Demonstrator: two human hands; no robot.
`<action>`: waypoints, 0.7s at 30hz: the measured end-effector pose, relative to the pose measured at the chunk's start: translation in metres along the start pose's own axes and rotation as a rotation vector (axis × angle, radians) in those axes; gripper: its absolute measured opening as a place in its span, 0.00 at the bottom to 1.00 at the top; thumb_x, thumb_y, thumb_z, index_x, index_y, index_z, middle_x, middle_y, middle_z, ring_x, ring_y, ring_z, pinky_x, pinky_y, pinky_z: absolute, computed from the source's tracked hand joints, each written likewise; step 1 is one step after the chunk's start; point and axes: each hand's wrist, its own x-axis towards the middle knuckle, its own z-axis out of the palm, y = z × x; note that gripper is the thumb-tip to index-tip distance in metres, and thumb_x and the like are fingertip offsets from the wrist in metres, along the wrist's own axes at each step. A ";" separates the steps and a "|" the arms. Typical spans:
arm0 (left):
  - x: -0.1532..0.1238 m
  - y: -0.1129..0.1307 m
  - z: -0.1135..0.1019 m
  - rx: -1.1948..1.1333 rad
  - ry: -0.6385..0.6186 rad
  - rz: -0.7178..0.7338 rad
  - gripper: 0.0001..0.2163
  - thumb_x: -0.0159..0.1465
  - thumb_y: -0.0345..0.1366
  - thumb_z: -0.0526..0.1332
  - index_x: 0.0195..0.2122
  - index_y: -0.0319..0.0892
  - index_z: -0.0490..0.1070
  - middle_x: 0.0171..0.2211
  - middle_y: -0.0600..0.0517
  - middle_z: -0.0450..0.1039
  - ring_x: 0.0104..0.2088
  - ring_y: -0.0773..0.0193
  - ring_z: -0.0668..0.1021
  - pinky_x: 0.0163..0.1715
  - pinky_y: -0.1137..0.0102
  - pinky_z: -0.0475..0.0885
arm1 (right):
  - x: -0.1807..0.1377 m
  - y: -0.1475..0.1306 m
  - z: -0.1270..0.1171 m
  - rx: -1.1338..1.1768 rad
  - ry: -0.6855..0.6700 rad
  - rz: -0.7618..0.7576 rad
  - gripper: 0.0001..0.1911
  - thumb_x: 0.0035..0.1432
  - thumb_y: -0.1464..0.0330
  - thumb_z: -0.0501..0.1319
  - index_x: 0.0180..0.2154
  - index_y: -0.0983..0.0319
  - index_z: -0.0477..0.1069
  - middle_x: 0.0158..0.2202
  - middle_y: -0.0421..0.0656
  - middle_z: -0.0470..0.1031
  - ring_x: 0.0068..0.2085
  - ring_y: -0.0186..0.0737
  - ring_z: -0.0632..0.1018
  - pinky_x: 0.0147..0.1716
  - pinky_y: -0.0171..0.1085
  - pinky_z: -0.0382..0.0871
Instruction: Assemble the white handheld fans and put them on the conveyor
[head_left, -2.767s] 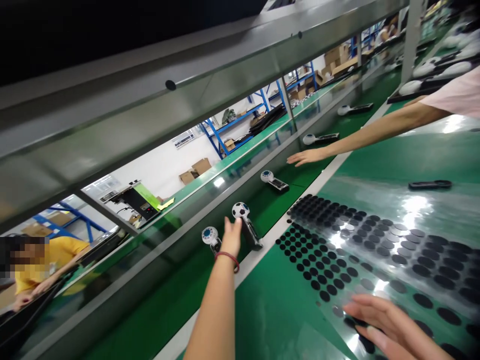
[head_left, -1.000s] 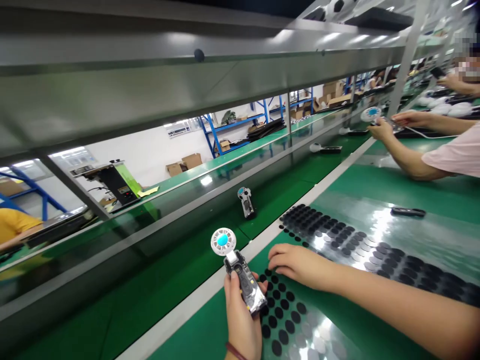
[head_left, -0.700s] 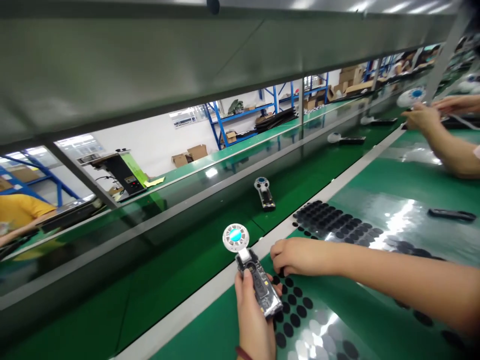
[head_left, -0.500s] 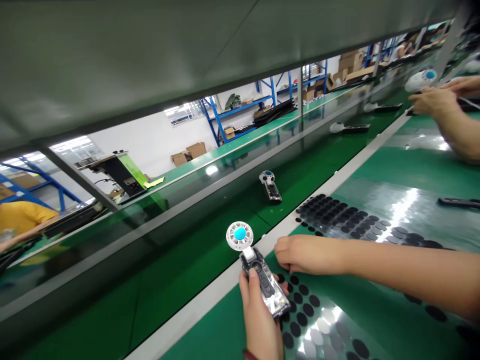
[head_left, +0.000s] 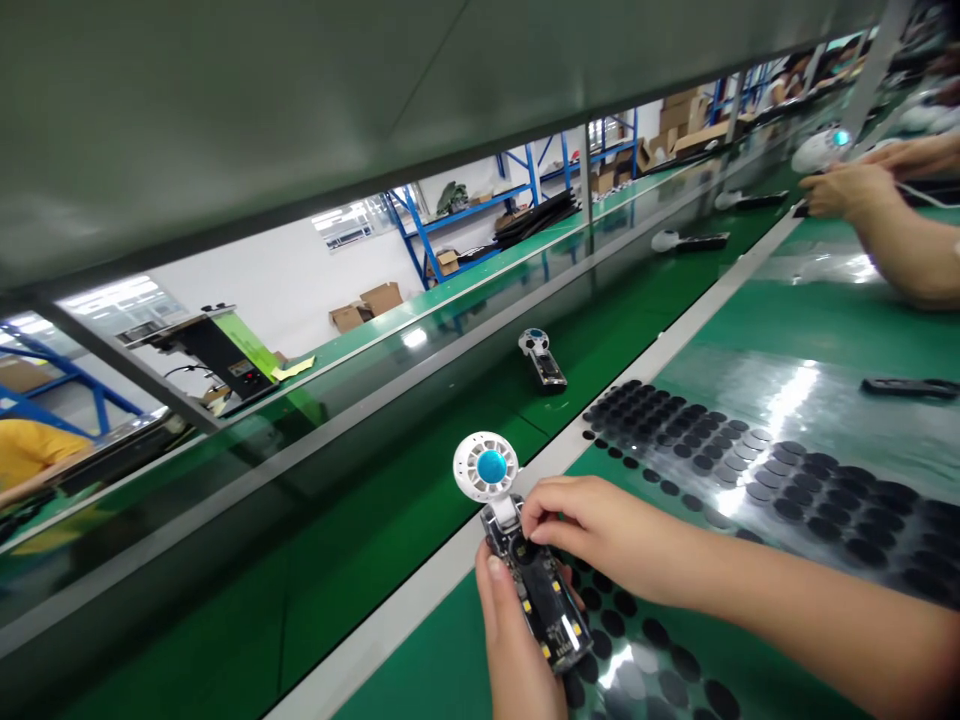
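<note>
You hold the unit [head_left: 519, 552] in your left hand [head_left: 514, 640], fingers wrapped round it; your right hand [head_left: 600, 520] bunches its fingertips at the body's [head_left: 547, 606] upper end; whether they pinch anything is hidden; best brace the body and press evenly; head [head_left: 487, 466] round, white, vented; body oblong, dark, glossy; discs [head_left: 655, 632] right of the unit flat, black.

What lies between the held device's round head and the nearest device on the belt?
Head view: green belt with a dark seam, between round head and nearest device.
</note>
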 end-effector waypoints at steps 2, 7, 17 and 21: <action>0.001 -0.002 -0.001 0.007 0.017 -0.037 0.31 0.54 0.59 0.51 0.56 0.51 0.56 0.30 0.47 0.73 0.25 0.55 0.75 0.28 0.62 0.71 | 0.001 0.002 0.002 -0.024 0.009 -0.004 0.08 0.57 0.74 0.52 0.29 0.59 0.68 0.32 0.37 0.69 0.33 0.35 0.72 0.33 0.33 0.66; 0.002 -0.006 -0.005 0.051 0.053 -0.058 0.32 0.54 0.59 0.51 0.57 0.52 0.54 0.39 0.47 0.73 0.31 0.52 0.76 0.31 0.62 0.72 | 0.001 0.003 0.001 -0.131 0.029 -0.056 0.09 0.56 0.76 0.53 0.29 0.59 0.69 0.32 0.38 0.69 0.37 0.36 0.71 0.36 0.33 0.64; -0.001 -0.003 -0.002 0.107 0.059 -0.082 0.33 0.55 0.58 0.50 0.60 0.51 0.50 0.29 0.48 0.75 0.30 0.50 0.77 0.30 0.61 0.72 | 0.003 0.000 -0.003 -0.240 -0.053 -0.132 0.09 0.58 0.76 0.55 0.30 0.60 0.70 0.31 0.39 0.69 0.39 0.38 0.69 0.37 0.34 0.63; -0.004 0.001 0.002 0.107 0.054 -0.073 0.33 0.56 0.58 0.50 0.60 0.49 0.49 0.28 0.48 0.75 0.29 0.51 0.77 0.29 0.62 0.72 | 0.004 -0.001 -0.003 -0.257 -0.047 -0.134 0.09 0.58 0.76 0.55 0.29 0.60 0.69 0.31 0.39 0.70 0.40 0.38 0.70 0.36 0.34 0.64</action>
